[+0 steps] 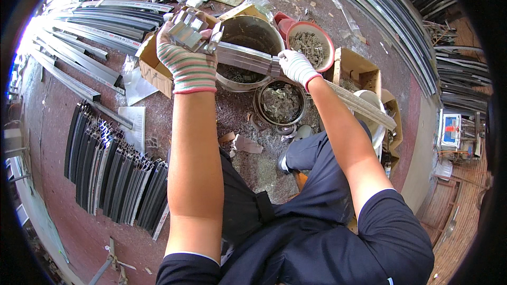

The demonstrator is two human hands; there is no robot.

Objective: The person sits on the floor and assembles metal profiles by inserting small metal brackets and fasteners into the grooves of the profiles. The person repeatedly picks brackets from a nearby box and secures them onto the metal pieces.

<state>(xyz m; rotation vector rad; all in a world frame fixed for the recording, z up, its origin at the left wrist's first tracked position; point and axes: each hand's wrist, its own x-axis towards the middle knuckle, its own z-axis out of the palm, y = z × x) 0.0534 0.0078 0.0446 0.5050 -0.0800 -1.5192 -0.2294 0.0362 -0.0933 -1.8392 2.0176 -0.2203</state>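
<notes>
My left hand (186,63), in a striped knit glove, is closed around several silver metal pieces (186,30) at the left of a large bucket (273,34). Similar silver blocks stand in a tight row (242,57) across the bucket's mouth. My right hand (297,66), gloved alike, has its fingers closed at the right end of that row, on an end metal piece (275,66). A long pale bar (364,106) reaches from under my right hand toward the lower right. The fingertips of the right hand are partly hidden.
Beside the bucket are a round metal pot (257,106) of small metal parts, a red-rimmed basin (332,55) of similar parts and cardboard boxes (364,66). Long metal profiles (100,37) lie at the far left. Shorter black and silver profiles (116,174) lie in rows at the near left.
</notes>
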